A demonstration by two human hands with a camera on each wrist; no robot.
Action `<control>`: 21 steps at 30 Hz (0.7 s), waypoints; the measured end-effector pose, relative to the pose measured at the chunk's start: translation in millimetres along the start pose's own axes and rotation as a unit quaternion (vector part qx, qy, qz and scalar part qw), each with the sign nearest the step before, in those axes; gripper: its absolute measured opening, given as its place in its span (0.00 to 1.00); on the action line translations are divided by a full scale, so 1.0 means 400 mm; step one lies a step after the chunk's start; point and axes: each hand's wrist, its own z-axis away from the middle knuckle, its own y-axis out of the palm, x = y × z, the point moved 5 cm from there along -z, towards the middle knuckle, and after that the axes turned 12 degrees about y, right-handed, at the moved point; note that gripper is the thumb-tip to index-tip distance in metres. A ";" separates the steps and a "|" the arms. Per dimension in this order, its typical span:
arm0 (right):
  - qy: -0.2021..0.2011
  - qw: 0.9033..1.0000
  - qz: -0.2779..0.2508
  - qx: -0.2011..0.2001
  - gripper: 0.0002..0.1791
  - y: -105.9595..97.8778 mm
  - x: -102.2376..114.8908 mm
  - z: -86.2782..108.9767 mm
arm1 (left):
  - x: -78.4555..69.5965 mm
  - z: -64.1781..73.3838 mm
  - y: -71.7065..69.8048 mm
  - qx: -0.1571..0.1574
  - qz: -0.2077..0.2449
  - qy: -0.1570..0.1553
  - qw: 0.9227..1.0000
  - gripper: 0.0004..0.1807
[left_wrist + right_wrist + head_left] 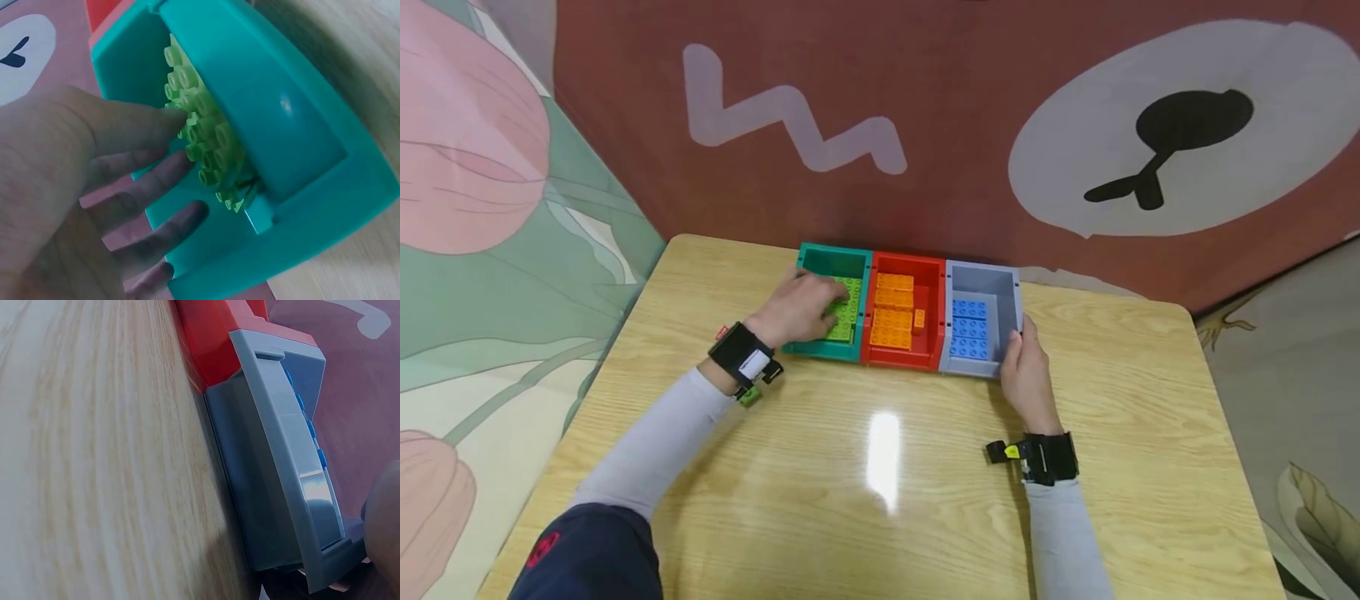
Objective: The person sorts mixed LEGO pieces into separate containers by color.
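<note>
My left hand (801,308) reaches over the teal bin (823,354), its fingers spread. In the left wrist view the thumb and fingertips are right at the studs of the light-green toy bricks (200,128), which lie in a studded block inside the bin. With my right hand (1028,379) I grip the front right corner of the grey bin (1003,292), thumb at the rim and fingers along the outer side. Blue toy bricks (969,329) lie in rows in that bin. Only a part of this hand (384,528) shows in the right wrist view.
Between the teal and grey bins stands a red bin (931,287), joined side by side with them. It has orange bricks (892,300) in rows and one small orange brick (919,320). A small green piece (749,396) shows beside my left wrist. The patterned wall (955,200) rises behind the wooden table (820,483).
</note>
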 end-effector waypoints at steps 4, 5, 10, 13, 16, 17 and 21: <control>0.008 1.000 0.000 0.007 0.34 0.002 -0.003 0.001 | -0.011 0.030 -0.028 -0.038 0.028 0.022 0.999 0.18; 0.011 1.000 0.001 0.008 0.34 0.001 -0.004 0.001 | -0.013 0.043 -0.039 -0.057 0.032 0.030 0.997 0.16; 0.028 1.000 0.003 0.014 0.35 0.004 -0.010 -0.002 | -0.012 0.159 -0.083 -0.158 0.024 0.038 0.986 0.07; 0.030 1.000 0.002 0.008 0.35 0.000 -0.011 -0.006 | 0.000 0.235 -0.075 -0.170 0.017 0.023 0.985 0.06; 0.030 1.000 0.000 0.003 0.35 -0.006 -0.011 -0.010 | 0.011 0.297 -0.039 -0.129 0.025 0.021 0.991 0.05; 0.029 1.000 0.000 0.004 0.35 -0.006 -0.011 -0.010 | 0.013 0.317 -0.023 -0.107 0.028 0.022 0.994 0.08; 0.030 0.999 0.003 0.012 0.34 0.002 -0.013 -0.001 | 0.011 0.386 0.043 -0.027 0.006 0.026 0.999 0.23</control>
